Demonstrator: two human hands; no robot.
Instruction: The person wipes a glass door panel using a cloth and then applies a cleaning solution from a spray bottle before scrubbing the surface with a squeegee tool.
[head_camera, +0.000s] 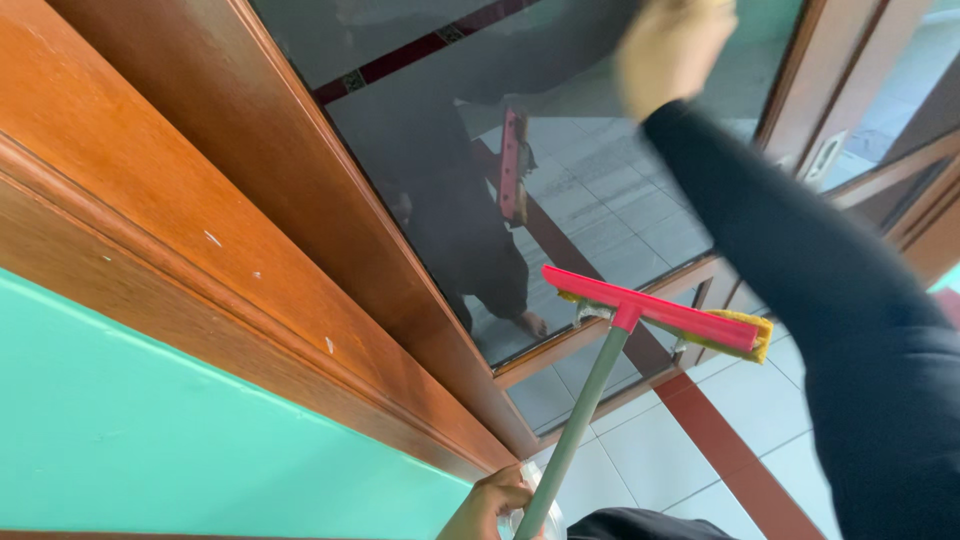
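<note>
My left hand (490, 505), at the bottom edge, grips the grey-green pole (585, 410) of a window squeegee. Something clear and plastic shows beside the fingers. The squeegee's pink head (650, 310), with a yellow sponge strip at its right end, hangs just below the lower rail of a dark glass pane (420, 130). My right hand (672, 45), in a dark long sleeve, is blurred and reaches up against the top of the glass. I cannot tell whether it holds anything. The pane reflects me and the squeegee.
A wide brown wooden frame (250, 200) runs diagonally left of the glass, with a green wall (150, 430) beneath it. More wooden door frames (900, 190) stand at the right. Below is a white tiled floor (650, 460) with a dark red stripe (740, 460).
</note>
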